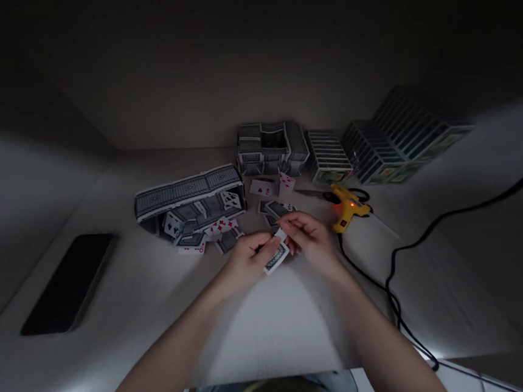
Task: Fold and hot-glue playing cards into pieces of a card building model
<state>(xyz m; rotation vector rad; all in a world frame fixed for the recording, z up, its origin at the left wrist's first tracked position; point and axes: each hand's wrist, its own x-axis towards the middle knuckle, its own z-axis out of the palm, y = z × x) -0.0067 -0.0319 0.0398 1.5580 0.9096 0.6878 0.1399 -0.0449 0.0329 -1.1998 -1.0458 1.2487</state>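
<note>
White edges frame a small, dark-patterned card in the head view, held above the desk between both hands. The left hand is clamped on it, thumb laid across the card; the right hand has its fingertips gathered at the upper end. Just beyond them lie loose cards, some face up with red pips, in front of and inside a long card-built structure. A blockier card structure stands behind, near striped boxes. To the right, a yellow glue gun with an orange light rests beside scissors; a black cable loops past. A dark phone lies well apart, at far left.
</note>
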